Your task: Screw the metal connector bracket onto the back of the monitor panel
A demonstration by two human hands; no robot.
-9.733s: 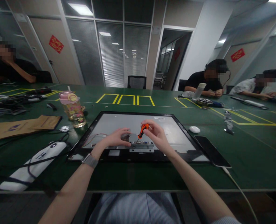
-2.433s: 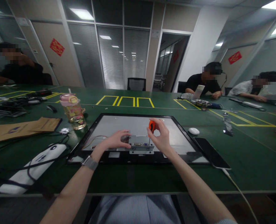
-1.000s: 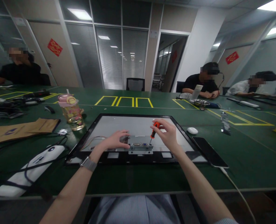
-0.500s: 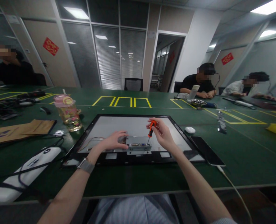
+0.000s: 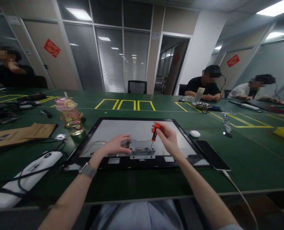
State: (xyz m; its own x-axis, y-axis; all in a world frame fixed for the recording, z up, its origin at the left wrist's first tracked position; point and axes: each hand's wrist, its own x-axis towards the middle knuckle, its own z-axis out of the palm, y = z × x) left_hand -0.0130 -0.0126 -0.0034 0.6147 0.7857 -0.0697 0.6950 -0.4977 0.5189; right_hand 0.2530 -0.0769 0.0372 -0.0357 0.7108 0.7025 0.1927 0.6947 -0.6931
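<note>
Two-handed: pinched likely light screwdriver (image 5: 153, 138) in right hand (image 5: 169, 138), best by handle (image 5: 154, 132); rested left hand (image 5: 116, 145) half-open at port bracket (image 5: 142, 153).

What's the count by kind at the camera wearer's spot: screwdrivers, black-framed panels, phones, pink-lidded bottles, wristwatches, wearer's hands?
Screwdriver: 1
Black-framed panel: 1
Phone: 1
Pink-lidded bottle: 1
Wristwatch: 1
Left hand plus right hand: 2
Total: 7
</note>
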